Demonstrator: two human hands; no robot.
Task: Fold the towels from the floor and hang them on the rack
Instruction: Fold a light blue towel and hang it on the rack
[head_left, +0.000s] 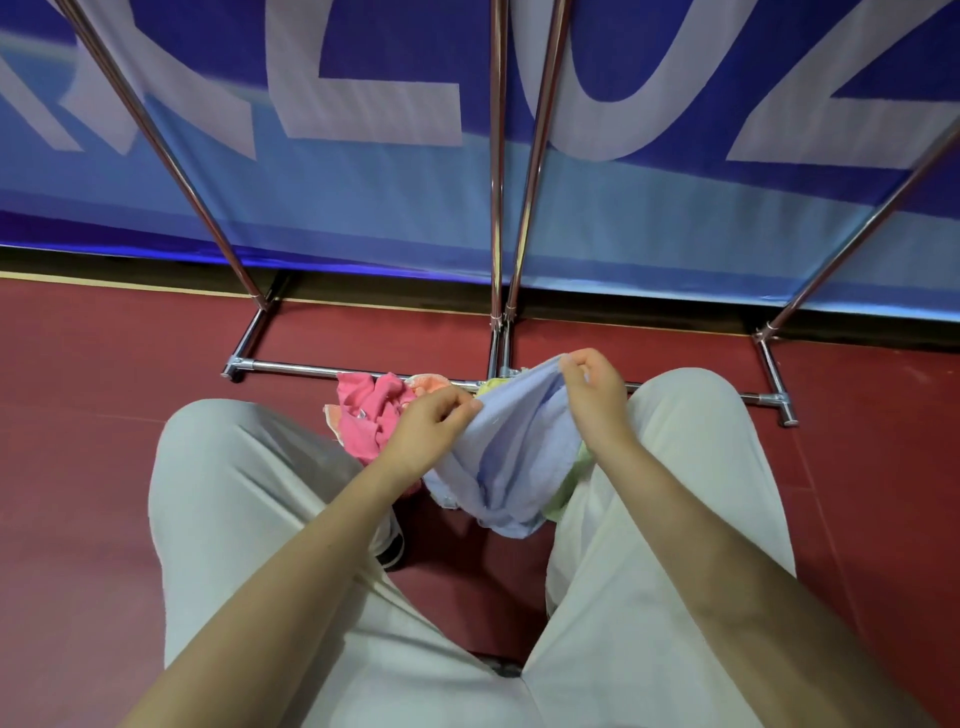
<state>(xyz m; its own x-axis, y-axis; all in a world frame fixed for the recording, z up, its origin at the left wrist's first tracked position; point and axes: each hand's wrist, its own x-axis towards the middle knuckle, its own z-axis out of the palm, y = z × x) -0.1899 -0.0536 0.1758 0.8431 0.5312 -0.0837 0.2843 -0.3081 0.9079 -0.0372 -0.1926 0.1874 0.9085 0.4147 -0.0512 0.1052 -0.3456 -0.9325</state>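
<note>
Between my knees, at the centre of the frame, I hold a pale blue towel (511, 457) up off the floor. Left hand (428, 423): thumb and fingers curled, pinching the towel's upper edge at its left corner. Right hand (595, 400): fingers curled over the upper edge at its right corner, pinching the cloth likewise. The edge sags slightly between the two grips; the rest of the towel hangs down in loose folds, its lowest bunch just above the red floor (88, 415).

Behind the blue towel, just above centre, more towels lie in a heap on the floor: a crumpled pink towel (369, 413) to the left, touching an orange one (431, 382) behind it. A yellow-green towel (491, 387) shows above the blue cloth and again at its lower right, against my right leg. The heap lies against the rack's lower crossbar.

Rack (311, 370): chrome tubes, base bars resting on the floor across the middle of the frame, uprights rising to the top edge. None of its visible bars carries a towel.

Behind the rack, filling the upper half of the frame, hangs a blue banner (363, 208) with large white letters.

My legs, in light beige trousers (234, 467), are bent to either side of the towels; part of a dark shoe (392, 548) shows beneath the left leg.
</note>
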